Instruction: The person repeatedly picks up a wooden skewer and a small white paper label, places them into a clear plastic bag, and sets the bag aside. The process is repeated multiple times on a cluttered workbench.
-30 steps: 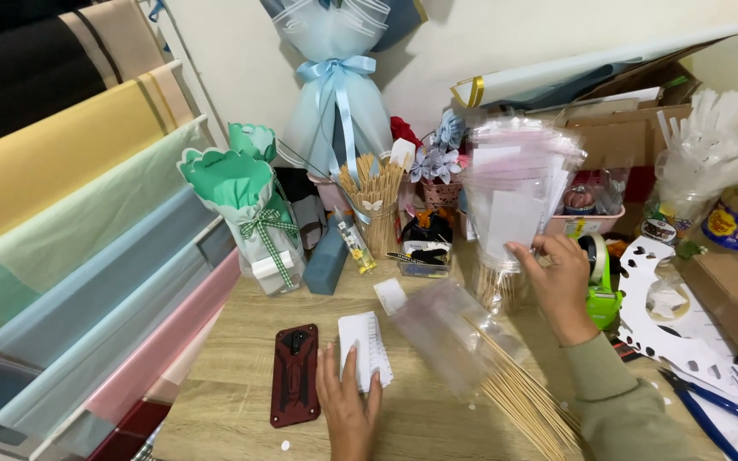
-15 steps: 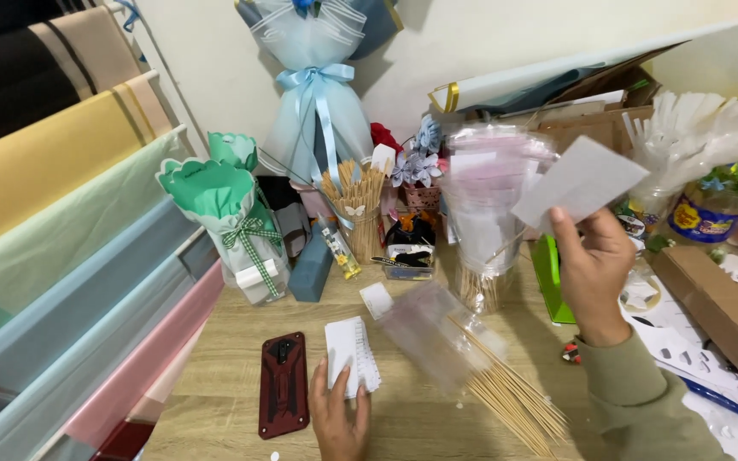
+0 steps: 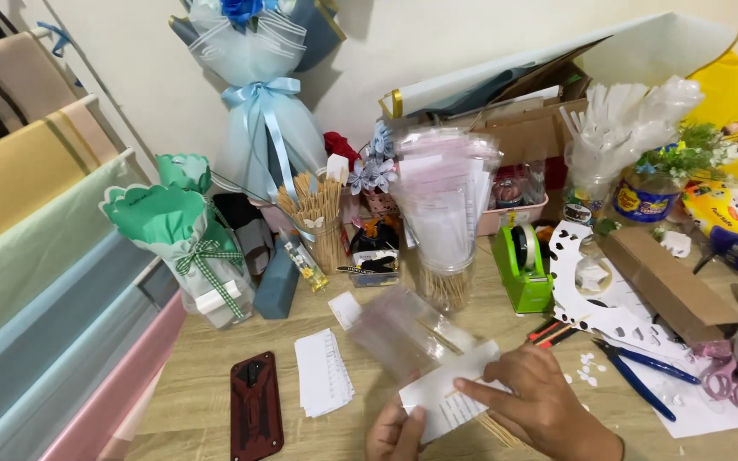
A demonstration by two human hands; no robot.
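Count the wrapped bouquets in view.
2. A pale blue bouquet with a ribbon leans against the back wall. A green bouquet with a checked bow stands left on the table. Clutter could hide more.

Phone left of paper stack, tape dispenser behind right.

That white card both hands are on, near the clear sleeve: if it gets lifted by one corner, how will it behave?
The white card looks thin and flat, so it is probably light and would likely bend or droop from one corner. The left hand and right hand both press it against the wooden table, so it may slide easily. The clear sleeve beside it looks glossy and possibly slippery.
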